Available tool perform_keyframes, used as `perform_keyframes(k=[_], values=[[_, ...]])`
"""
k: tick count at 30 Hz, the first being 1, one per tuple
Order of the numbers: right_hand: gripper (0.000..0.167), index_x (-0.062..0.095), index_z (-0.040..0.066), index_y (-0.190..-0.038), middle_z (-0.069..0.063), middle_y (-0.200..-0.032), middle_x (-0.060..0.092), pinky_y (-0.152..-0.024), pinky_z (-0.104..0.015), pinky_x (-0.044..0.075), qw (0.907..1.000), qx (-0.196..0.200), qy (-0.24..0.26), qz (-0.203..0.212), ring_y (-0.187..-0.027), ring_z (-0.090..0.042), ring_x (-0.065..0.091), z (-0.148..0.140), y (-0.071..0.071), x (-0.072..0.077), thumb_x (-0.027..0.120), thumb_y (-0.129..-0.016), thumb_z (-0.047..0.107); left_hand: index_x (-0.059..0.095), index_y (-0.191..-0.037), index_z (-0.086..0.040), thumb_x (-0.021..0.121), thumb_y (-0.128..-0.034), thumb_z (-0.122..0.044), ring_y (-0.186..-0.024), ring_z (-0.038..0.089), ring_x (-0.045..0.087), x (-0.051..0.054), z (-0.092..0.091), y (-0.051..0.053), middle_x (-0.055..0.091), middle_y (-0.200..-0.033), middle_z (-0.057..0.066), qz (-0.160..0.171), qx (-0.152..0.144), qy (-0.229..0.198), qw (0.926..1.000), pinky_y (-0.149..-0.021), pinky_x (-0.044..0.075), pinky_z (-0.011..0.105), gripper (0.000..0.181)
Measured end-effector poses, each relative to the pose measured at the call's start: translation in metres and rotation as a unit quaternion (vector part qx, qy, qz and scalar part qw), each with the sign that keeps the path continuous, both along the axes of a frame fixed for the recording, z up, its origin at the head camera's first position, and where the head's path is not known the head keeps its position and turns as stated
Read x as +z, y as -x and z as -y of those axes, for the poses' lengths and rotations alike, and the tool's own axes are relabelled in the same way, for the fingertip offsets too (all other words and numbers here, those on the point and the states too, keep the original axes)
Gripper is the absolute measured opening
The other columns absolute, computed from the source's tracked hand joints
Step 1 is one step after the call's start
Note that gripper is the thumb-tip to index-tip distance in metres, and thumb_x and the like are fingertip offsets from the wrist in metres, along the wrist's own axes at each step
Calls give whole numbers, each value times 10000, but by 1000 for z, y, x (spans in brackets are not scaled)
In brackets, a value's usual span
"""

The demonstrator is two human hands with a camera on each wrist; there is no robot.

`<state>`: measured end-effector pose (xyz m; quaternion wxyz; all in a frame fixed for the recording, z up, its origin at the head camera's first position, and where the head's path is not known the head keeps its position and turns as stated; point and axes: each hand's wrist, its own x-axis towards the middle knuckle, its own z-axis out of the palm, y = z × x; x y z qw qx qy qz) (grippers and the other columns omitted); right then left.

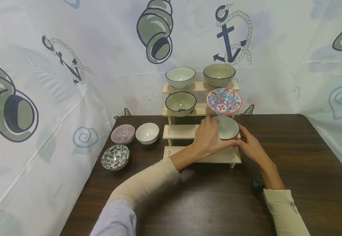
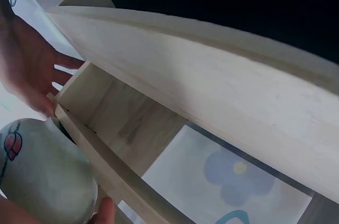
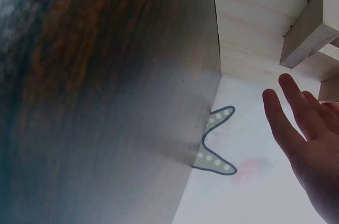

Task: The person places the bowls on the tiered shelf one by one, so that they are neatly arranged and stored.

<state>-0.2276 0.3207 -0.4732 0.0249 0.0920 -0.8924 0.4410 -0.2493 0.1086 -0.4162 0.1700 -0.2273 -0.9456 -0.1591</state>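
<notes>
A pale grey-green bowl (image 1: 229, 127) with a dark rim sits at the right end of the stand's second-lowest shelf (image 1: 180, 131). My left hand (image 1: 207, 137) grips it from the left, thumb along the front and fingers at the far-left rim. In the left wrist view, the bowl's outside (image 2: 50, 173) shows a red flower. My right hand (image 1: 252, 147) is at the bowl's right side and the shelf end. Its fingers (image 3: 291, 113) look fairly straight in the right wrist view; whether they touch the bowl is hard to tell.
Higher on the wooden stand are a white bowl (image 1: 180, 78), a speckled bowl (image 1: 219, 75), a green bowl (image 1: 181, 104) and a red-blue patterned bowl (image 1: 224, 101). Left on the dark table (image 1: 206, 203) stand a purple-striped bowl (image 1: 123, 134), a white bowl (image 1: 147, 133) and a black-floral bowl (image 1: 115, 157).
</notes>
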Motion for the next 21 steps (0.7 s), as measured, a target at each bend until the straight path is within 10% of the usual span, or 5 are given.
perform_keyframes(k=[21], values=[[768, 124, 142, -1677, -278, -1669, 273, -1103, -727, 384, 9997, -111, -88, 203, -1414, -566, 435, 1, 0, 0, 467, -1081, 483, 340, -1593, -74, 699, -754, -820, -1440, 305, 477, 17, 53, -11, 412, -1611, 141, 301, -891, 56, 9956, -1155, 458, 468, 1178]])
